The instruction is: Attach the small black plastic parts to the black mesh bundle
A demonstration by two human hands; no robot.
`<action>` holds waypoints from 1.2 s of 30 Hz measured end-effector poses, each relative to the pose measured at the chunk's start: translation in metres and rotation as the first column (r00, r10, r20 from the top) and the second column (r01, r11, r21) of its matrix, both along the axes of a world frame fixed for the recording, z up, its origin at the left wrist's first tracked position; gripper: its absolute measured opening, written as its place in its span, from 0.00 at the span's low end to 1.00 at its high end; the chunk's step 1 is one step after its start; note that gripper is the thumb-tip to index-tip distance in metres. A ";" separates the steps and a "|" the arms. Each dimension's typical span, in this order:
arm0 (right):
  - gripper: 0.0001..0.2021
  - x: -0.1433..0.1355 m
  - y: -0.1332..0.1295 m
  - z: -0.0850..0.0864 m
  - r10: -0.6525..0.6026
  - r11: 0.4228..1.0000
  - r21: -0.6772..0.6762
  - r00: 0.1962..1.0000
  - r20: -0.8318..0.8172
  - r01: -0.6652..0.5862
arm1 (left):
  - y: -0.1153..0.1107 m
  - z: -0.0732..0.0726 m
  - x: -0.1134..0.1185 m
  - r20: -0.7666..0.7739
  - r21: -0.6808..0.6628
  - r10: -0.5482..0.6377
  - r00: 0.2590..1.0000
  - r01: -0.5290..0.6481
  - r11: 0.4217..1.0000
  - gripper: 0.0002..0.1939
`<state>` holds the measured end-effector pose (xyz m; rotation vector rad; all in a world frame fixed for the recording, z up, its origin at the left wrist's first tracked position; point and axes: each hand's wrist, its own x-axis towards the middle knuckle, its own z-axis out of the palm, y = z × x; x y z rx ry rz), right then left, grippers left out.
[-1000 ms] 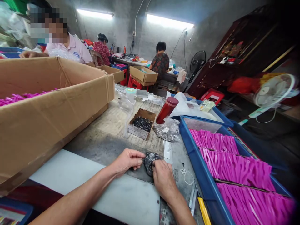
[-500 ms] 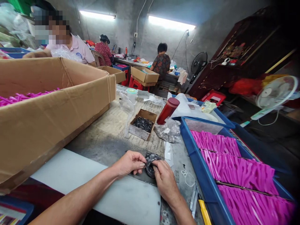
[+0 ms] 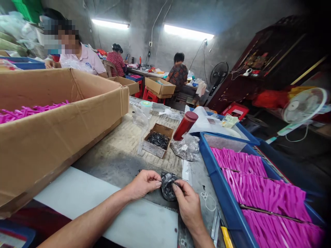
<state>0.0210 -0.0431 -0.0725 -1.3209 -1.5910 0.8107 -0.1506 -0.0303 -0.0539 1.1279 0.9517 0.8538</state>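
Observation:
A small black plastic bag (image 3: 168, 187) lies bunched on the table between my hands. My left hand (image 3: 145, 184) pinches its left edge between thumb and fingers. On the other side, my right hand (image 3: 186, 198) pinches the bag's upper right part. Beyond the bag stands an open little carton (image 3: 155, 148) filled with small dark metal pieces. To its right are a clear bag of small metallic parts (image 3: 186, 147) and a dark red cylinder (image 3: 185, 125). A pale sheet (image 3: 108, 203) lies under my forearms.
A large cardboard box (image 3: 64, 134) with magenta pieces fills the left. On the right, a blue crate (image 3: 219, 193) holds magenta strips. A yellow-handled tool (image 3: 226, 237) and white string (image 3: 208, 201) lie beside it. Several people sit farther back.
My hands have moved slightly apart, the right one shifting rightward, and more of the black bag shows between them. The view has tilted up slightly.

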 end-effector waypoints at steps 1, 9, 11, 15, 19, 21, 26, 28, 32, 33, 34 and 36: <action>0.08 -0.001 -0.001 0.000 -0.004 0.999 -0.032 0.997 -0.071 0.001 | 0.000 0.000 0.000 -0.005 0.016 -0.004 1.000 0.004 1.000 0.16; 0.08 -0.012 -0.005 0.006 0.024 0.977 -0.184 0.916 -0.401 -0.107 | -0.005 0.002 0.004 -0.065 0.087 -0.065 0.996 0.070 0.994 0.16; 0.09 -0.013 -0.005 0.005 0.013 0.975 -0.198 0.910 -0.414 -0.104 | -0.005 0.002 0.005 -0.067 0.093 -0.073 0.995 0.079 0.993 0.15; 0.09 -0.014 -0.006 0.005 0.011 0.972 -0.207 0.903 -0.430 -0.110 | -0.006 0.001 0.006 -0.078 0.104 -0.076 0.994 0.084 0.991 0.14; 0.09 -0.016 -0.006 0.008 0.035 0.969 -0.206 0.902 -0.430 -0.135 | -0.006 0.001 0.006 -0.084 0.101 -0.078 0.993 0.086 0.991 0.11; 0.09 -0.017 -0.006 0.009 0.037 0.969 -0.207 0.904 -0.425 -0.136 | -0.006 0.002 0.006 -0.075 0.093 -0.081 0.994 0.088 0.992 0.11; 0.09 -0.018 -0.006 0.006 0.037 0.977 -0.179 0.923 -0.383 -0.114 | -0.005 0.003 0.006 -0.042 0.065 -0.075 0.996 0.077 0.995 0.12; 0.09 -0.017 -0.007 0.003 0.039 0.981 -0.162 0.932 -0.359 -0.104 | -0.005 0.002 0.006 -0.024 0.056 -0.069 0.997 0.070 0.996 0.12; 0.09 -0.016 -0.008 -0.002 0.053 0.984 -0.147 0.954 -0.296 -0.100 | -0.004 0.002 0.005 -0.004 0.042 -0.065 0.998 0.065 0.997 0.13; 0.09 -0.016 -0.008 -0.002 0.055 0.984 -0.149 0.958 -0.283 -0.100 | -0.004 0.002 0.005 0.000 0.039 -0.064 0.998 0.064 0.997 0.13; 0.09 -0.016 -0.008 -0.002 0.057 0.983 -0.152 0.960 -0.274 -0.101 | -0.004 0.002 0.005 0.003 0.037 -0.061 0.998 0.061 0.997 0.14; 0.10 -0.016 -0.008 -0.001 0.056 0.982 -0.160 0.961 -0.270 -0.102 | -0.003 0.001 0.005 0.012 0.034 -0.053 0.999 0.053 0.998 0.14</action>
